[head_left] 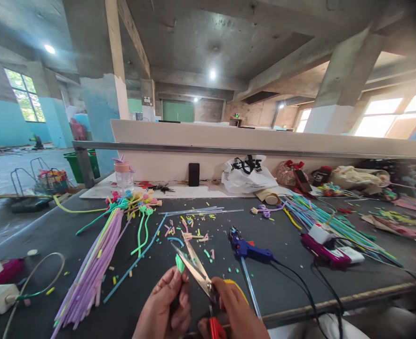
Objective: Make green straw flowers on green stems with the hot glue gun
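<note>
Between the thumb and fingers of my left hand [167, 301] is a small green piece of pipe cleaner [180, 263], pinched upright. My right hand [238, 308] grips a pair of scissors [197, 270] by its red and yellow handles. The scissor blades are spread and point up and left, close beside the green piece; whether they touch it I cannot tell. Short cut bits in pink, yellow and green lie on the dark table [208, 235] just beyond. Right of my hands rests a blue glue gun [253, 249] with a clear glue stick [250, 287] under it.
A bundle of purple stems [97, 268] with colourful tips lies left, and blue-green stems [331, 221] lie right. Power strips [328, 252] with cables sit near the right edge. A phone [194, 174], a plastic cup [124, 176] and a white bag [248, 174] stand along the back.
</note>
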Demonstrator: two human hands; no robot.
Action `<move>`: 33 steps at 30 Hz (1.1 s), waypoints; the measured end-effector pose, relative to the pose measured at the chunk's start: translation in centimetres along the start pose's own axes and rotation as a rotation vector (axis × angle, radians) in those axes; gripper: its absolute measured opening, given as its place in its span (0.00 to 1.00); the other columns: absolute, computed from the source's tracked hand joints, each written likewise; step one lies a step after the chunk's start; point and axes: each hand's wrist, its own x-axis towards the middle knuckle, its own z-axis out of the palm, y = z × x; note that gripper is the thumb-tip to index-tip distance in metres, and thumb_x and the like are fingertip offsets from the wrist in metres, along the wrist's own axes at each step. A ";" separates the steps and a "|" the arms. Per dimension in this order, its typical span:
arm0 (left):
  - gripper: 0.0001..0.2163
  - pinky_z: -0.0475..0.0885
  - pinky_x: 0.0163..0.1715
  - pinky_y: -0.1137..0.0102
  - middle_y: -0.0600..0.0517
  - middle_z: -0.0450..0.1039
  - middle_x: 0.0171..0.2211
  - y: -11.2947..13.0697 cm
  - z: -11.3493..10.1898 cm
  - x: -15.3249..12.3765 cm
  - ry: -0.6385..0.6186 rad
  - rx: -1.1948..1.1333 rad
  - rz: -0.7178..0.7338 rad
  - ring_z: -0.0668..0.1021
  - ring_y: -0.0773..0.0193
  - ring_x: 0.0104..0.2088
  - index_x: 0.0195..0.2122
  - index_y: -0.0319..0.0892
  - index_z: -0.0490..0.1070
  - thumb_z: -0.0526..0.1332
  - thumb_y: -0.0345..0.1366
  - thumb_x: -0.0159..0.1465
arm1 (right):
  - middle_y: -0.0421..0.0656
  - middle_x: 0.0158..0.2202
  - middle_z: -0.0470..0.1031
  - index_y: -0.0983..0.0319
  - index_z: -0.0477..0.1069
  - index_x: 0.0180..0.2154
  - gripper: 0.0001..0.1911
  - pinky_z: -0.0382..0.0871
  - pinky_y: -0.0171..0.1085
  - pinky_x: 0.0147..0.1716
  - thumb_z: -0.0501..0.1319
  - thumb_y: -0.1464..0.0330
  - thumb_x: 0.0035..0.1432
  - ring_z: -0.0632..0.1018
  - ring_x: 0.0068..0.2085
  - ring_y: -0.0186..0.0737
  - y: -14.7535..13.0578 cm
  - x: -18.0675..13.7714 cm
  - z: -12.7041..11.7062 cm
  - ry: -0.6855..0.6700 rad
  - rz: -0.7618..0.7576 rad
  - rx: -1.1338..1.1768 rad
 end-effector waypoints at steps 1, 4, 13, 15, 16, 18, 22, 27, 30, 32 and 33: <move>0.16 0.49 0.06 0.83 0.61 0.64 0.13 -0.2 -0.1 0.1 -0.011 -0.011 -0.005 0.52 0.82 0.07 0.25 0.40 0.67 0.70 0.44 0.46 | 0.43 0.38 0.71 0.53 0.64 0.48 0.23 0.71 0.33 0.29 0.60 0.65 0.47 0.75 0.36 0.41 -0.1 0.0 -0.2 -0.001 0.002 -0.026; 0.16 0.48 0.06 0.82 0.62 0.61 0.11 -0.4 -0.1 0.0 -0.056 -0.019 -0.010 0.50 0.82 0.07 0.23 0.39 0.65 0.69 0.44 0.47 | 0.43 0.38 0.71 0.53 0.64 0.47 0.24 0.72 0.35 0.33 0.61 0.67 0.46 0.75 0.36 0.42 -0.4 0.0 -0.6 -0.014 0.007 -0.103; 0.17 0.48 0.08 0.82 0.61 0.61 0.11 -0.2 0.5 -0.7 0.031 0.073 -0.040 0.52 0.82 0.08 0.23 0.39 0.65 0.70 0.45 0.47 | 0.45 0.40 0.71 0.55 0.63 0.49 0.23 0.72 0.37 0.33 0.59 0.65 0.49 0.75 0.38 0.44 -0.5 0.1 -1.1 -0.121 0.002 -0.124; 0.18 0.47 0.09 0.82 0.61 0.60 0.10 -0.2 0.4 -0.7 0.059 0.095 -0.041 0.53 0.81 0.08 0.23 0.39 0.65 0.70 0.46 0.46 | 0.45 0.40 0.71 0.55 0.64 0.49 0.22 0.73 0.36 0.31 0.59 0.65 0.49 0.76 0.37 0.44 -0.4 0.1 -1.0 -0.116 -0.010 -0.123; 0.18 0.47 0.09 0.82 0.61 0.60 0.10 -0.2 0.4 -0.7 0.073 0.109 -0.041 0.53 0.81 0.08 0.23 0.39 0.65 0.70 0.46 0.46 | 0.45 0.40 0.71 0.55 0.64 0.48 0.22 0.72 0.36 0.31 0.59 0.65 0.49 0.76 0.36 0.43 -0.4 0.0 -0.9 -0.109 -0.018 -0.124; 0.19 0.47 0.09 0.82 0.61 0.60 0.10 -0.2 0.4 -0.8 0.102 0.139 -0.042 0.54 0.81 0.08 0.23 0.39 0.65 0.70 0.47 0.45 | 0.44 0.40 0.72 0.54 0.65 0.48 0.22 0.72 0.35 0.30 0.59 0.66 0.48 0.76 0.35 0.42 -0.3 -0.1 -0.8 -0.074 -0.026 -0.126; 0.19 0.48 0.09 0.83 0.61 0.61 0.11 0.0 0.7 -1.0 0.153 0.196 -0.015 0.54 0.82 0.08 0.23 0.38 0.67 0.70 0.48 0.43 | 0.45 0.39 0.72 0.56 0.65 0.48 0.22 0.72 0.36 0.31 0.59 0.66 0.49 0.76 0.35 0.43 0.4 -0.1 -0.7 -0.081 -0.094 -0.125; 0.19 0.47 0.09 0.83 0.61 0.59 0.11 0.1 0.8 -1.4 0.174 0.251 0.004 0.54 0.82 0.09 0.23 0.38 0.68 0.69 0.49 0.44 | 0.46 0.37 0.74 0.57 0.65 0.48 0.21 0.71 0.33 0.32 0.60 0.64 0.51 0.76 0.35 0.42 1.7 -0.3 0.2 -0.051 -0.162 -0.021; 0.17 0.48 0.10 0.83 0.60 0.61 0.12 0.3 0.2 -1.3 0.160 0.227 -0.003 0.56 0.81 0.10 0.25 0.38 0.68 0.69 0.47 0.47 | 0.45 0.35 0.74 0.58 0.64 0.49 0.21 0.70 0.30 0.28 0.58 0.61 0.53 0.75 0.30 0.37 2.0 -0.6 1.1 -0.003 -0.150 0.144; 0.14 0.49 0.09 0.83 0.60 0.61 0.12 0.5 -0.4 -1.1 0.068 0.167 -0.009 0.55 0.80 0.09 0.25 0.39 0.67 0.67 0.45 0.51 | 0.44 0.34 0.73 0.59 0.63 0.49 0.21 0.69 0.30 0.28 0.56 0.59 0.55 0.74 0.28 0.35 1.9 -0.6 1.2 0.068 -0.124 0.276; 0.13 0.49 0.09 0.82 0.60 0.60 0.13 0.6 -0.7 -1.0 -0.005 0.124 -0.021 0.53 0.80 0.09 0.25 0.39 0.67 0.66 0.43 0.53 | 0.43 0.34 0.72 0.59 0.62 0.49 0.21 0.69 0.30 0.28 0.54 0.58 0.56 0.72 0.27 0.34 1.7 -0.7 1.1 0.105 -0.103 0.335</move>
